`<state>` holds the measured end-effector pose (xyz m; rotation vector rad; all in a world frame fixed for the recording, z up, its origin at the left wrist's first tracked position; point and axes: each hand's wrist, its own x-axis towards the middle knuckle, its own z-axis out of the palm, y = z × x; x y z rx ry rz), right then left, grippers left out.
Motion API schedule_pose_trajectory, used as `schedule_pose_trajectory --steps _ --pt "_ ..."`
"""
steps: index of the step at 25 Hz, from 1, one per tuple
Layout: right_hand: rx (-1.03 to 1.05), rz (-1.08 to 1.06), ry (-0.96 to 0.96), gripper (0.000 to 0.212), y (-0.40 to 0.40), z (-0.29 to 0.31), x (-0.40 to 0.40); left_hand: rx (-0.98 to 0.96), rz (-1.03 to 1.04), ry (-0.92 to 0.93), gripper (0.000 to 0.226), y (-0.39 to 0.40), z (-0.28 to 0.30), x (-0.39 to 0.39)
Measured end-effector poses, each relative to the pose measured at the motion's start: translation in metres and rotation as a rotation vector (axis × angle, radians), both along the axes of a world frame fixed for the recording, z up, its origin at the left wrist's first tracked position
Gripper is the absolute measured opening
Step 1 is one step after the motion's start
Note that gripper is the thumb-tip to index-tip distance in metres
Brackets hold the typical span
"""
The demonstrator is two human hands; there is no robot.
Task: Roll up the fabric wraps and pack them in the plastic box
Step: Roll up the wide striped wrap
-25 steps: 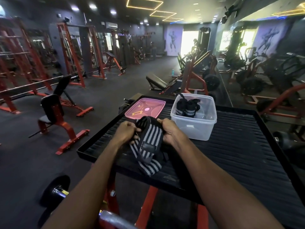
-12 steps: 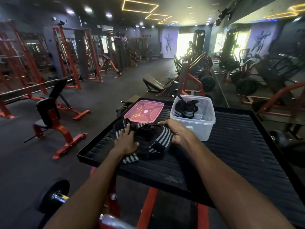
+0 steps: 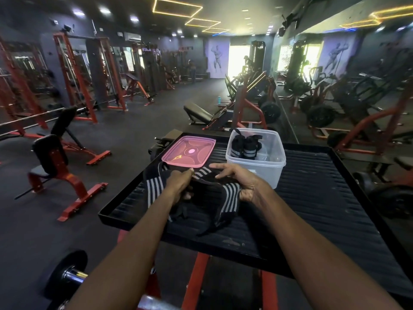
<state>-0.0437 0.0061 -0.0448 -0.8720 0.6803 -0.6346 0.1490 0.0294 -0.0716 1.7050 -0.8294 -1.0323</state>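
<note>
Striped black-and-grey fabric wrap now lies spread and crumpled on the ribbed black platform, where a second ago it was held up between both hands, clear of the surface. It sits just in front of the pink lid and left of the clear plastic box. The left hand rests on the wrap's left part, fingers curled down into the cloth, forefinger reaching toward the lid; whether it pinches the fabric cannot be told. The right hand holds the wrap's right side, thumb tucked under a striped fold, fingers lying over the far edge. Two rolled wraps stand upright in the box's left part; the rest of it appears unfilled.

Assessment: laying the wrap down suggests it is being straightened before rolling. Rolling has not begun on this piece. Loose tails trailing toward the near edge may snag or bunch the roll.
</note>
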Motion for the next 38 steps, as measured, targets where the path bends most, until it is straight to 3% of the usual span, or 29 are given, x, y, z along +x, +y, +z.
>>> schedule_pose_trajectory --steps 2,4,7,10,12,13,16,18,20,23,25,29,32,34,38 --pt "0.034 0.031 -0.024 0.038 -0.001 -0.002 -0.003 -0.073 0.116 0.199 0.005 -0.002 -0.001 -0.007" --pt "0.033 0.013 0.086 0.033 -0.002 -0.006 -0.005 -0.123 0.15 0.284 0.016 -0.005 -0.005 -0.008" --pt "-0.081 -0.025 0.299 0.037 -0.002 -0.013 -0.004 -0.171 0.059 0.574 0.035 -0.004 -0.001 -0.012" --pt "-0.188 -0.168 0.304 0.034 0.002 -0.013 0.005 -0.209 -0.022 0.796 0.033 -0.001 0.011 -0.02" --pt "-0.252 -0.237 0.243 0.019 0.002 -0.012 0.012 -0.235 -0.077 0.785 0.032 0.0 0.02 -0.027" --pt "-0.297 -0.262 0.226 0.017 0.001 -0.012 0.015 -0.241 -0.077 0.696 0.029 0.0 0.024 -0.031" --pt "-0.439 -0.337 0.24 0.02 0.003 -0.005 0.022 -0.257 -0.054 0.248 0.011 -0.007 0.02 -0.036" --pt "-0.55 -0.406 0.346 0.012 0.003 -0.001 0.027 -0.274 -0.011 0.038 0.004 -0.009 0.017 -0.037" --pt "-0.64 -0.48 0.492 0.011 0.002 0.005 0.031 -0.308 -0.02 -0.024 0.015 -0.01 0.021 -0.038" --pt "-0.591 -0.504 0.547 0.013 0.001 0.015 0.035 -0.313 -0.255 0.06 0.031 -0.004 0.03 -0.046" --pt "-0.599 -0.454 0.584 0.014 0.004 0.024 0.035 -0.305 -0.327 0.247 0.026 0.001 0.031 -0.05" --pt "-0.896 -0.295 1.088 0.018 -0.006 0.034 0.022 -0.276 -0.266 0.356 0.021 0.003 0.025 -0.044" --pt "-0.932 -0.195 1.381 0.036 -0.01 0.04 0.014 -0.244 -0.234 0.464 0.027 0.005 0.023 -0.038" --pt "-0.996 -0.201 1.364 0.028 -0.009 0.046 0.014 -0.189 -0.224 0.583 0.025 0.007 0.024 -0.034" --pt "-0.994 -0.344 1.04 0.016 -0.007 0.048 0.016 -0.108 -0.341 0.732 0.025 0.009 0.027 -0.027"
